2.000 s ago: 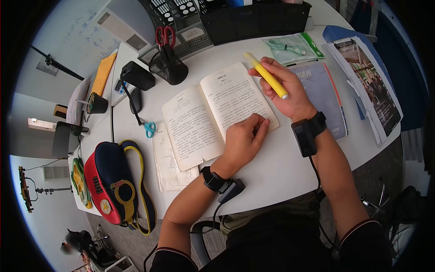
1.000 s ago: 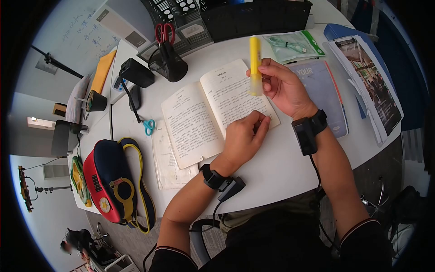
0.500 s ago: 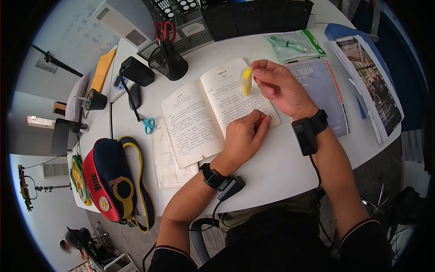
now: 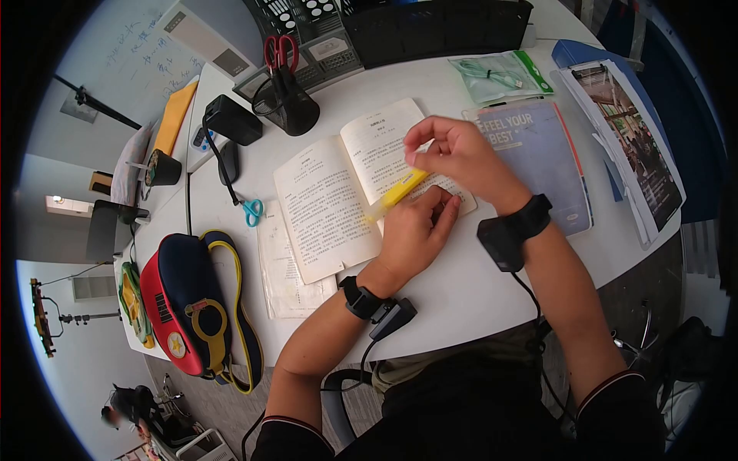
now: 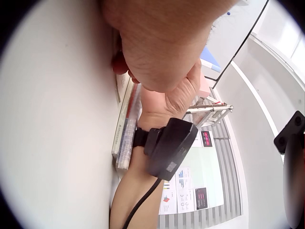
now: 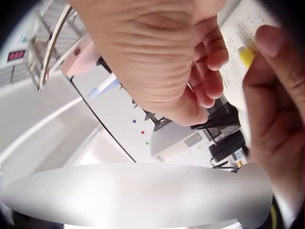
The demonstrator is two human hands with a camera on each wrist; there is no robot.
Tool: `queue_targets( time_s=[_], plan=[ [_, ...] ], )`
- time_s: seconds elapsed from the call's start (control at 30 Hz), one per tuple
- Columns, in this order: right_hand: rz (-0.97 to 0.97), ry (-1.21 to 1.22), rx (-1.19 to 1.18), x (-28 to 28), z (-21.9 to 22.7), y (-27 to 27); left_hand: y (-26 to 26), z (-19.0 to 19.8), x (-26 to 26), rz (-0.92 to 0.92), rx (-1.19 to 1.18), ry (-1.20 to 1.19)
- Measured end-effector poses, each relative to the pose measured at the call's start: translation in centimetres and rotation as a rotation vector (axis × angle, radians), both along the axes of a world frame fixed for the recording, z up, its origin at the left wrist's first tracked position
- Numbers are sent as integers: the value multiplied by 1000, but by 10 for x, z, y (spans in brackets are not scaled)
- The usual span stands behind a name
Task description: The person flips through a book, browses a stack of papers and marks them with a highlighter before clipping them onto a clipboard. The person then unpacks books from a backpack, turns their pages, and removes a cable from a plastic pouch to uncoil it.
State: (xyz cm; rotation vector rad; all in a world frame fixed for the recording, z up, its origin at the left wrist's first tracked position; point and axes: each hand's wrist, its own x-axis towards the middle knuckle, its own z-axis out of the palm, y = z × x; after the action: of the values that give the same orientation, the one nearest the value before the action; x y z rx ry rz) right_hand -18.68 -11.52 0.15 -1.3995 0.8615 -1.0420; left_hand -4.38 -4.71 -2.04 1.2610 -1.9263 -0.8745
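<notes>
In the head view a yellow marker (image 4: 401, 190) slants over the right page of the open book (image 4: 319, 200), its lower left end blurred. My right hand (image 4: 465, 157) is just above the marker's upper end, fingers loosely bent. The right wrist view shows nothing between that hand's thumb and fingers (image 6: 213, 86); the marker's white-tipped end (image 6: 247, 56) appears apart from them, beside my left hand (image 6: 279, 90). My left hand (image 4: 415, 234) rests at the book's lower right, fingers loosely curled, the marker passing close behind its knuckles.
Right of the book lie a purple-covered notebook (image 4: 538, 165), a bagged cable (image 4: 500, 77) and a clipboard (image 4: 626, 146). A black pen cup (image 4: 296, 111) with red-handled scissors stands behind. Left are teal scissors (image 4: 253, 212) and a red-and-navy pouch (image 4: 188, 303).
The marker was in my right fingers, then turned about them. Now it is out of their grip, lower and nearer my left hand. My right hand has rolled over leftward; my left stays put.
</notes>
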Motion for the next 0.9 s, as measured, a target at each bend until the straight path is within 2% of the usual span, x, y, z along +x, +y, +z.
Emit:
queue_targets(
  time_s=[0.03,0.1,0.13,0.27,0.37,0.57,0.77,0.83,0.87,0.9],
  plan=[
    [0,0,0,1,2,2,0,-1,0,7,-34,4],
    [86,384,24,3,8,7,0,-5,1,13,-67,8],
    [60,420,56,4,5,6,-1,-8,1,3,-83,4],
    [17,439,-29,0,-5,3,0,-5,0,-22,-52,-21],
    [53,439,26,0,-5,4,2,2,0,-51,-57,-55],
    [89,476,-50,-2,-21,-1,3,3,0,-113,-72,-75],
    [51,511,-53,-2,-7,3,2,-2,0,-88,-57,-56],
    [-82,436,-1,1,-5,4,1,-4,0,-89,-60,-38],
    [-77,433,-3,2,-5,2,1,-4,1,-93,-63,-17],
    [-126,323,0,0,-7,-1,2,-3,0,-85,-65,-21]
  ],
)
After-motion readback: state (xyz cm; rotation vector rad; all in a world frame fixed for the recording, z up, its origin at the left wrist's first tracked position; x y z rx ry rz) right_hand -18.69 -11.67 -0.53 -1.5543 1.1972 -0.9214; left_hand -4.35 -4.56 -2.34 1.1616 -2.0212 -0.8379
